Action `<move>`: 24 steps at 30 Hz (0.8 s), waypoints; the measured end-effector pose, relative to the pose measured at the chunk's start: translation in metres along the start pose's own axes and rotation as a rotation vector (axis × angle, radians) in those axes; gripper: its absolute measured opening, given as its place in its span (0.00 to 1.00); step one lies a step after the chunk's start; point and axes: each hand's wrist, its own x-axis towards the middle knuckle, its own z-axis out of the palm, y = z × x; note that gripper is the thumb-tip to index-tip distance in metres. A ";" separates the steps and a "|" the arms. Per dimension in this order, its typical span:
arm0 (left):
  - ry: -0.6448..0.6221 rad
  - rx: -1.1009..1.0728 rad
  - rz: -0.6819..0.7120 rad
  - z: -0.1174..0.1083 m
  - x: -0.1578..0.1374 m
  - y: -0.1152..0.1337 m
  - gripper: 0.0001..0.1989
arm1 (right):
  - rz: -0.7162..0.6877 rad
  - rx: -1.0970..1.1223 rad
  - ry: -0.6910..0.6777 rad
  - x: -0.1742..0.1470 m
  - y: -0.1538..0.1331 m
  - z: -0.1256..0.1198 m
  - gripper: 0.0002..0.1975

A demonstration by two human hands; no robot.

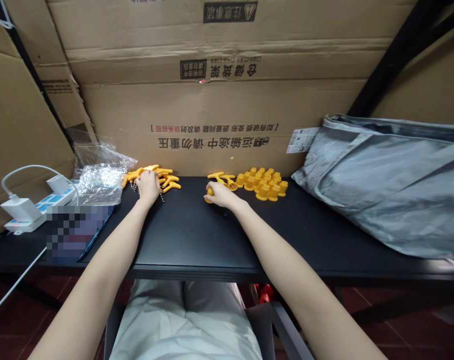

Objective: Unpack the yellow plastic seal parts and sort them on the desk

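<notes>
On the left of the black table (196,240) lies a pile of yellow-handled corkscrews (170,180) with thin metal spirals. My left hand (148,186) is in this pile, its fingers bent down and closed around a corkscrew handle, with the fingertips partly hidden. Nearer the middle, my right hand (222,195) grips a small yellow cup (209,195) by its side. Just behind that hand are a couple of assembled corkscrews (221,176), yellow handles joined to cups. Several more yellow cups (262,191) stand in a cluster to its right.
A grey bag (392,190) covers the table's right side. Crumpled clear plastic (101,177), a white power strip (46,212) with plugged-in chargers and a blurred flat item (80,232) lie on the left. Cardboard (196,105) walls the back.
</notes>
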 end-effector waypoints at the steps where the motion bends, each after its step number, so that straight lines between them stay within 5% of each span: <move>1: 0.015 -0.013 0.007 -0.002 0.000 0.001 0.18 | 0.013 0.032 0.004 0.000 0.001 0.002 0.11; 12: 0.204 -0.245 0.361 0.000 -0.001 0.018 0.12 | 0.126 0.185 -0.005 0.004 0.003 0.010 0.12; 18: 0.049 -0.218 0.615 0.009 -0.015 0.038 0.10 | 0.054 0.035 0.025 0.002 0.000 0.009 0.11; 24: -0.217 -0.218 0.729 0.020 -0.026 0.048 0.05 | 0.031 -0.021 0.034 0.001 -0.002 0.007 0.09</move>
